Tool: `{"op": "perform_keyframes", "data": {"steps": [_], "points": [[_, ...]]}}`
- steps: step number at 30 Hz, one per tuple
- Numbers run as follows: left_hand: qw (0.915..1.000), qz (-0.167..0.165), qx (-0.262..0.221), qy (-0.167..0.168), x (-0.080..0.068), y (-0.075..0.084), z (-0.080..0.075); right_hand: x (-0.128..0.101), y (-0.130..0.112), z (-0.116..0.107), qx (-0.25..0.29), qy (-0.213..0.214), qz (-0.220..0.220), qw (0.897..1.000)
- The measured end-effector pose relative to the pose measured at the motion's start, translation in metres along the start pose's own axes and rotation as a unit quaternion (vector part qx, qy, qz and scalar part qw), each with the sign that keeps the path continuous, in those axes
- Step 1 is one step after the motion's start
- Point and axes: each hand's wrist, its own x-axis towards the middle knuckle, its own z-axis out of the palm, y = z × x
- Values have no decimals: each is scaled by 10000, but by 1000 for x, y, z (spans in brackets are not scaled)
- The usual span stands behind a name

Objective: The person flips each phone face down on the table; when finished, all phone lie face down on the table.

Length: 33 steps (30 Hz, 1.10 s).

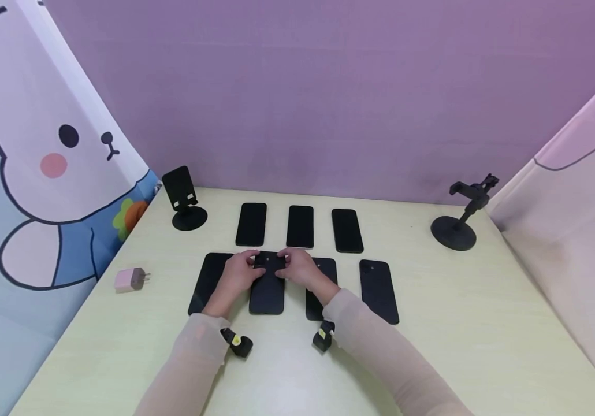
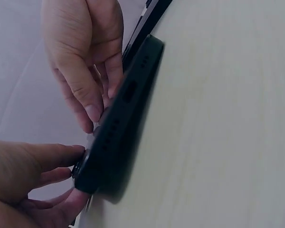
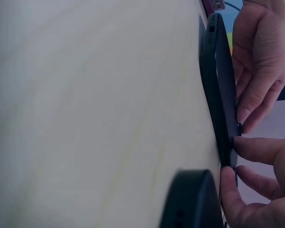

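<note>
From the head camera I see seven black phones in two rows on the table [image 1: 432,346], my left hand [image 1: 237,273] and right hand [image 1: 300,268] meeting over the middle phone [image 1: 267,289] of the near row. Only the left wrist view shows that phone [image 2: 118,128] lifted on edge, fingertips pinching it. My right wrist view shows the right hand [image 3: 256,185] pinching the same phone [image 3: 221,90].

Pale wooden table [image 1: 484,323], purple wall [image 1: 328,86] (cartoon-rabbit curtains [image 1: 32,144] flanking)
</note>
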Motion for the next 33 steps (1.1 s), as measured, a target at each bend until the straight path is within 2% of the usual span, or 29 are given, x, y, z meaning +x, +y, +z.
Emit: {"op": "perform_keyframes", "data": {"steps": [8, 20, 25, 29, 33], "points": [[9999, -36, 81, -73, 1, 1, 0, -1, -3, -1, -330, -26, -13, 9995], [9993, -52, 319, -212, 1, 6, -3, 0, -7, -2, -397, -40, -32, 9992], [9992, 14, 286, -278, 0, 5, -5, -1, -17, -4, -866, -190, 116, 9960], [9994, 238, 70, -240, 0, -2, -12, 0, -32, -3, -1318, -282, 242, 9906], [9992, 387, -83, 39, -3, -16, -28, 1, -45, 8, -1364, -342, 81, 9900]]}}
